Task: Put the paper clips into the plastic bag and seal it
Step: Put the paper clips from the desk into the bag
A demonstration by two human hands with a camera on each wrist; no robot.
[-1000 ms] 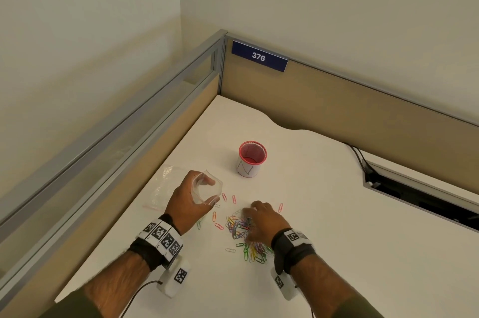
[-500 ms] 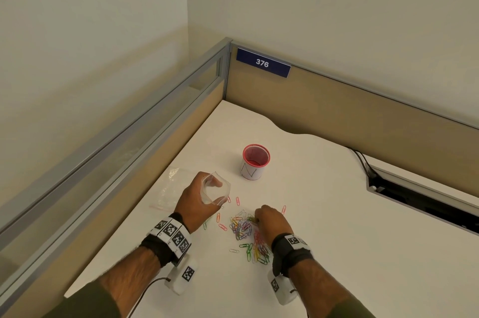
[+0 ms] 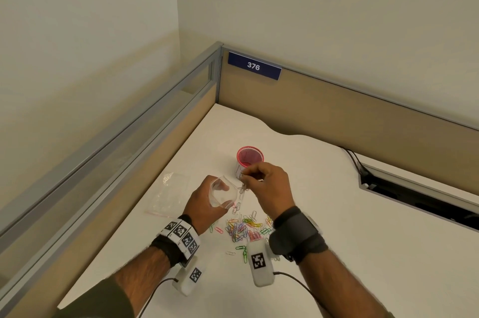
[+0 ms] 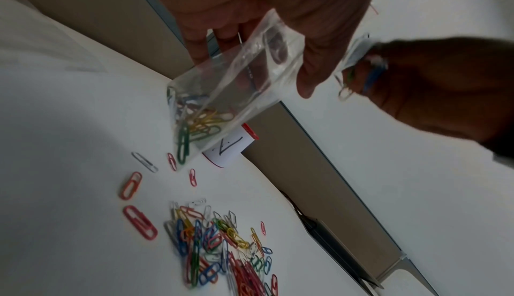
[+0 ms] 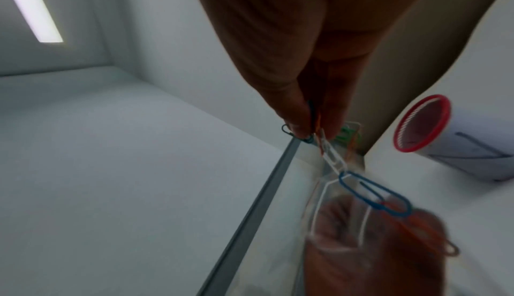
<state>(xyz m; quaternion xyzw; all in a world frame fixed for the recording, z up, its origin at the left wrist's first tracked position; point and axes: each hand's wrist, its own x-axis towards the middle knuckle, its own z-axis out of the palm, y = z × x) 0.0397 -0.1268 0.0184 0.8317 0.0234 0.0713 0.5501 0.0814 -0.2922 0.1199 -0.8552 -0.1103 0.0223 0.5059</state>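
My left hand (image 3: 204, 203) grips a small clear plastic bag (image 3: 223, 192) with its mouth held open and upward. In the left wrist view the bag (image 4: 222, 94) holds several coloured clips at its bottom. My right hand (image 3: 261, 180) is raised beside the bag's mouth and pinches a few paper clips (image 3: 242, 189) that hang down linked in a chain. The right wrist view shows that chain (image 5: 361, 186), white then blue then orange, dangling from my fingertips (image 5: 300, 125). A pile of coloured paper clips (image 3: 242, 228) lies on the white desk (image 3: 363, 253) below both hands.
A red-rimmed mesh cup (image 3: 249, 160) with a white paper wrap stands just behind my right hand. A second clear bag (image 3: 168, 194) with a red strip lies flat to the left. Partition walls (image 3: 337, 110) bound the desk; a cable slot (image 3: 414, 195) opens at the right.
My right hand has left the pile and risen to the bag's mouth with a chain of clips. The left hand keeps holding the bag open in about the same place.
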